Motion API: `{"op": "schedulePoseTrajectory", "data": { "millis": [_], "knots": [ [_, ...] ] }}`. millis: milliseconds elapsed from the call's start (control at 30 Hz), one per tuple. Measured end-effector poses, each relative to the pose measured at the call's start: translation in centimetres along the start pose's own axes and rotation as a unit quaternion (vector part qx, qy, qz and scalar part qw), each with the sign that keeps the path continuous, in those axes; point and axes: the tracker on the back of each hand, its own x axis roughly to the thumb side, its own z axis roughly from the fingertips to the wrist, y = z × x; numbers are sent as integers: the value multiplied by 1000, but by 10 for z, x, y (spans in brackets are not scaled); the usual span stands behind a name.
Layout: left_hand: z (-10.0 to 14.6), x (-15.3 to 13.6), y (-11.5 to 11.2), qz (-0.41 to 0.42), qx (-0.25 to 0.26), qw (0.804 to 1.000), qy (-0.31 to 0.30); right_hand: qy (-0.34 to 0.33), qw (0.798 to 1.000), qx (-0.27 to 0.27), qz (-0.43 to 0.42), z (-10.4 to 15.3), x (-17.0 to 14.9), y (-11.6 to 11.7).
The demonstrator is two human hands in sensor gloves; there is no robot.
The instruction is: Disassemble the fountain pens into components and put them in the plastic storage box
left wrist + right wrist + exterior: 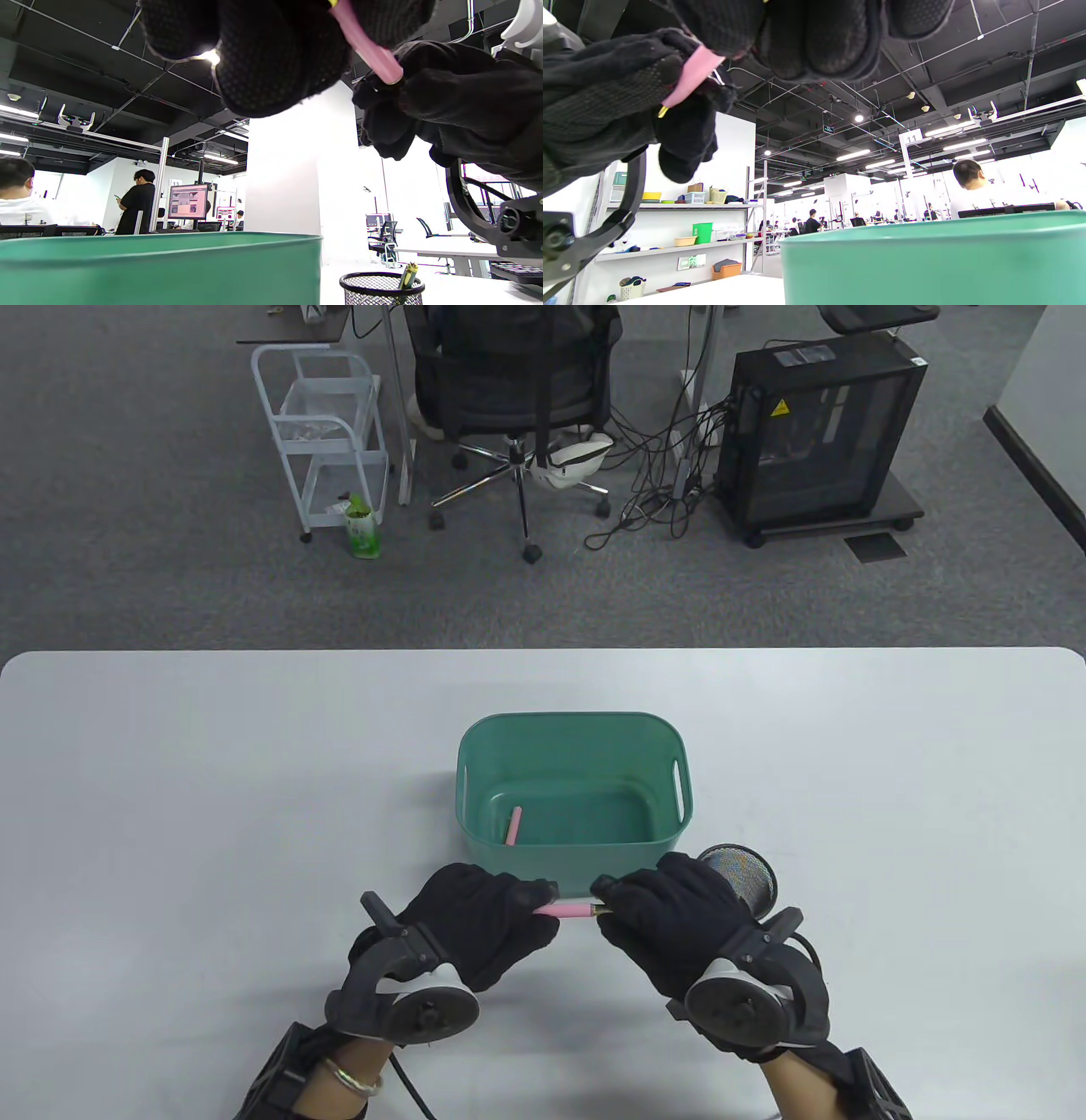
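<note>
A pink fountain pen (pixel 570 910) is held level just in front of the green plastic storage box (pixel 484 729). My left hand (pixel 509 912) grips its left end and my right hand (pixel 632 903) pinches its right end, where a gold tip shows. One pink pen part (pixel 513 824) lies on the box floor at the left. From the left wrist view the pink pen (pixel 367 44) runs between both gloves above the box wall (pixel 161 271). The right wrist view shows the pink pen (pixel 691 76) and the box wall (pixel 933 262) too.
A black mesh pen cup (pixel 742 878) stands on the white table behind my right hand; in the left wrist view the mesh cup (pixel 382 290) holds a pen. Beyond the table's far edge are an office chair (pixel 517 390), a white cart (pixel 327 432) and a computer tower (pixel 819 432).
</note>
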Motion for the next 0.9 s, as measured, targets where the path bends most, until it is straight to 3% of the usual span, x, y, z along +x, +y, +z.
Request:
{"op": "schedulePoseTrajectory", "data": {
  "millis": [900],
  "knots": [
    [1, 2, 0, -22, 22, 1000, -1, -3, 1000, -21, -10, 3, -1, -4]
  ]
}}
